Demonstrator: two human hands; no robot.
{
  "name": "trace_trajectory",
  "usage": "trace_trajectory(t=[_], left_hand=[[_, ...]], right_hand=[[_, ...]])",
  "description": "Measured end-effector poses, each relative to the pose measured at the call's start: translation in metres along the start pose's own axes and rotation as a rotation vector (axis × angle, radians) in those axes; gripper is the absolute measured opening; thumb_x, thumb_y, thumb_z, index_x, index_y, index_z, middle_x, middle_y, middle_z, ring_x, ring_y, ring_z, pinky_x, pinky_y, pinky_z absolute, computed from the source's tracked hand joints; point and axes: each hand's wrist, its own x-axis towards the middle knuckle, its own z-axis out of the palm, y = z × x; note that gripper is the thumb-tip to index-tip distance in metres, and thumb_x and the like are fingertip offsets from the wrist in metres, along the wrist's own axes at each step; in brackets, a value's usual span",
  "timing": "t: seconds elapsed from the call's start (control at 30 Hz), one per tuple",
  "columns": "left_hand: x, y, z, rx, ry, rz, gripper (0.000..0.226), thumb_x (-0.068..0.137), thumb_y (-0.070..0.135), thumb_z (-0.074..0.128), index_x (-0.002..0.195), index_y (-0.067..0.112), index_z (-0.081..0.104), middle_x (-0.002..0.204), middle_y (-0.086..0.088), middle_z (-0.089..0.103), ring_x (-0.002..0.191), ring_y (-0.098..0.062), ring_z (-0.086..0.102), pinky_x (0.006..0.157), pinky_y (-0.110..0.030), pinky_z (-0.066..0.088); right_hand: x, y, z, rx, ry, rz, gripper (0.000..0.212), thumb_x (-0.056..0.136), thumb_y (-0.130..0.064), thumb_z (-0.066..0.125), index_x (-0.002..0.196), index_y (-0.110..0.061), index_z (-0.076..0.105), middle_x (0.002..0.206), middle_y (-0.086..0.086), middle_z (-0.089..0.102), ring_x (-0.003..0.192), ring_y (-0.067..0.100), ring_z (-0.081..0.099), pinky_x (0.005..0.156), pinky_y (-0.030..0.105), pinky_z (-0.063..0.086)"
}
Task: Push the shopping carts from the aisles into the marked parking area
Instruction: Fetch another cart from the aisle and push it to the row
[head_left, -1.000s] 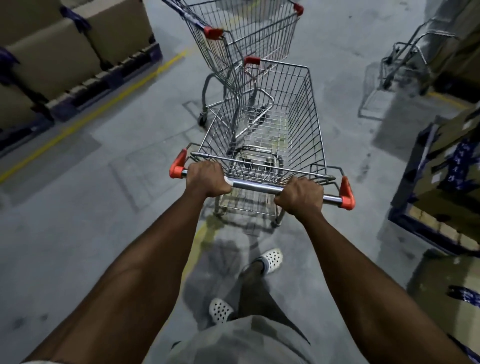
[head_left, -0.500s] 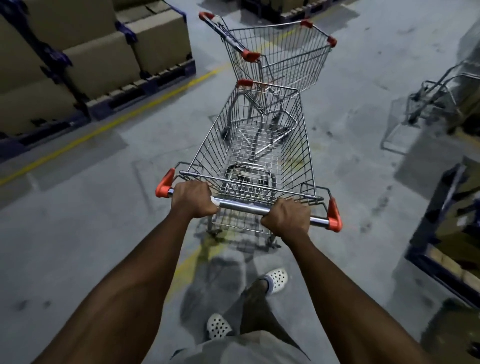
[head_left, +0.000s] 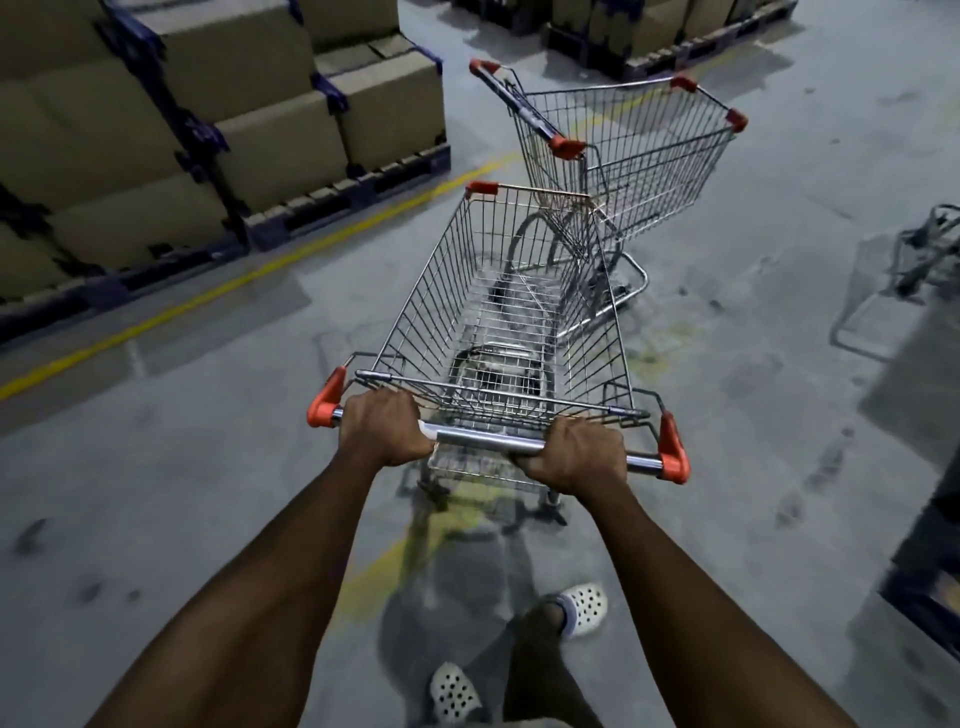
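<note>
The pushed cart (head_left: 457, 291) stands in the middle of the frame, basket empty. The left hand (head_left: 384, 428) and right hand (head_left: 574, 457) are both clenched round its chrome handle bar (head_left: 493, 441), inside the orange end caps. A second ago the second cart (head_left: 649, 156) ran off the top of the frame; now it shows whole at upper centre-right. It stands askew, with its handle towards the upper left and its basket swung right. The pushed cart's front right corner overlaps the lower rear of that basket. Whether wire meets wire I cannot tell. The two look to meet at an angle rather than squarely, so they probably need straightening before both roll on together. The yellow floor line (head_left: 249, 275) and the stacked boxes on pallets (head_left: 270, 140) have spread further into the upper left. A third, blurred cart (head_left: 924, 254) sits at the right edge, well apart.
</note>
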Motion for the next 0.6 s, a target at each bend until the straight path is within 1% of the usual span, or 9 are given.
trace_trajectory(t=[0.07, 0.1, 0.13, 0.2, 0.23, 0.3, 0.4, 0.5, 0.6], left_hand=[[0.005, -0.006, 0.001, -0.003, -0.026, 0.000, 0.042, 0.066, 0.053, 0.054, 0.083, 0.020, 0.074, 0.084, -0.002, 0.073, 0.081, -0.026, 0.069, 0.071, -0.029, 0.049], [0.009, -0.009, 0.002, -0.020, -0.050, 0.007, 0.046, 0.069, 0.062, 0.057, 0.082, 0.021, 0.073, 0.083, -0.001, 0.073, 0.082, -0.025, 0.069, 0.071, -0.030, 0.048], [0.012, -0.013, 0.001, -0.060, -0.085, 0.005, 0.057, 0.067, 0.077, 0.059, 0.078, 0.022, 0.072, 0.079, 0.001, 0.072, 0.081, -0.024, 0.069, 0.070, -0.030, 0.048], [0.020, -0.020, 0.003, -0.181, -0.155, -0.002, 0.088, 0.045, 0.104, 0.052, 0.068, 0.020, 0.068, 0.065, 0.003, 0.067, 0.072, -0.019, 0.068, 0.065, -0.029, 0.047], [0.023, -0.024, 0.003, -0.239, -0.170, -0.009, 0.097, 0.036, 0.109, 0.048, 0.064, 0.019, 0.067, 0.058, 0.004, 0.064, 0.067, -0.017, 0.066, 0.061, -0.029, 0.045], [0.027, -0.028, 0.000, -0.297, -0.202, -0.010, 0.098, 0.034, 0.108, 0.049, 0.064, 0.017, 0.067, 0.054, 0.005, 0.061, 0.062, -0.014, 0.063, 0.058, -0.028, 0.040], [0.033, -0.035, -0.004, -0.324, -0.233, -0.017, 0.092, 0.043, 0.103, 0.058, 0.068, 0.015, 0.070, 0.055, 0.006, 0.060, 0.062, -0.012, 0.062, 0.057, -0.028, 0.037], [0.041, -0.043, -0.006, -0.293, -0.228, -0.034, 0.091, 0.047, 0.103, 0.056, 0.069, 0.016, 0.070, 0.056, 0.007, 0.060, 0.062, -0.010, 0.060, 0.056, -0.027, 0.034], [0.051, -0.052, -0.009, -0.263, -0.222, -0.042, 0.087, 0.053, 0.104, 0.051, 0.066, 0.018, 0.066, 0.060, 0.007, 0.062, 0.062, -0.009, 0.058, 0.055, -0.027, 0.032]], right_hand=[[0.013, 0.004, -0.003, 0.013, -0.058, -0.074, 0.102, 0.067, -0.105, 0.029, 0.103, -0.017, 0.065, 0.102, 0.008, 0.072, 0.095, 0.028, 0.069, 0.077, 0.037, 0.048], [0.019, 0.006, -0.005, 0.029, -0.075, -0.107, 0.106, 0.062, -0.109, 0.024, 0.096, -0.018, 0.065, 0.099, 0.008, 0.073, 0.093, 0.028, 0.069, 0.079, 0.037, 0.051], [0.023, 0.007, -0.008, 0.044, -0.084, -0.134, 0.106, 0.058, -0.111, 0.021, 0.088, -0.018, 0.063, 0.095, 0.009, 0.073, 0.090, 0.028, 0.069, 0.080, 0.038, 0.053], [0.031, 0.005, -0.013, 0.057, -0.088, -0.172, 0.103, 0.057, -0.112, 0.019, 0.078, -0.019, 0.058, 0.089, 0.008, 0.071, 0.085, 0.028, 0.068, 0.081, 0.037, 0.055], [0.035, 0.004, -0.016, 0.060, -0.086, -0.184, 0.102, 0.057, -0.112, 0.019, 0.074, -0.019, 0.057, 0.085, 0.008, 0.069, 0.083, 0.027, 0.066, 0.081, 0.037, 0.055], [0.042, 0.001, -0.021, 0.059, -0.065, -0.207, 0.101, 0.059, -0.110, 0.018, 0.071, -0.019, 0.059, 0.080, 0.007, 0.067, 0.080, 0.027, 0.065, 0.078, 0.036, 0.053], [0.054, -0.002, -0.025, 0.027, -0.017, -0.243, 0.101, 0.063, -0.108, 0.019, 0.075, -0.018, 0.062, 0.087, 0.008, 0.071, 0.086, 0.028, 0.068, 0.073, 0.035, 0.046], [0.069, -0.008, -0.028, 0.004, 0.014, -0.270, 0.099, 0.064, -0.108, 0.019, 0.076, -0.018, 0.061, 0.093, 0.009, 0.073, 0.092, 0.028, 0.069, 0.077, 0.036, 0.047], [0.087, -0.016, -0.033, -0.010, 0.027, -0.304, 0.103, 0.063, -0.107, 0.015, 0.074, -0.017, 0.064, 0.089, 0.009, 0.073, 0.087, 0.027, 0.068, 0.073, 0.036, 0.045]])
